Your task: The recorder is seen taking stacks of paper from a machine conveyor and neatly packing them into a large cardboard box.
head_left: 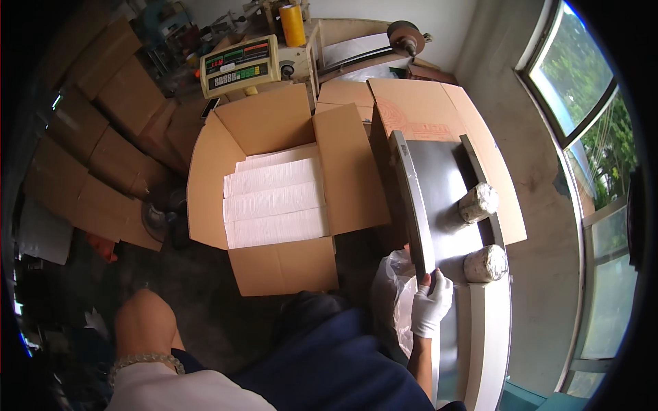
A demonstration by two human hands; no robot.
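Observation:
My right hand point(432, 305), in a white glove with fingertips bare, curls round the near end of a raised side rail on a long metal tray point(428, 171). Two rough, pale-wrapped cylindrical weights point(478, 203) sit on this tray. Beyond my fingers, nearer me, a long white stack point(488, 329) lies along it. My left arm is bent, elbow forward and a bracelet at the wrist. My left hand point(188, 394), gloved in white, is close to the camera at the lower edge, its fingers hidden. Ahead stands an open cardboard box point(267, 120) holding rows of white paper stacks point(274, 198).
A clear plastic bag point(394, 288) hangs beside the tray. Behind the box stand a digital scale display point(240, 65) and a cluttered bench with a yellow roll point(292, 26). Cardboard boxes point(110, 89) pile up at left. A window point(576, 68) is at right.

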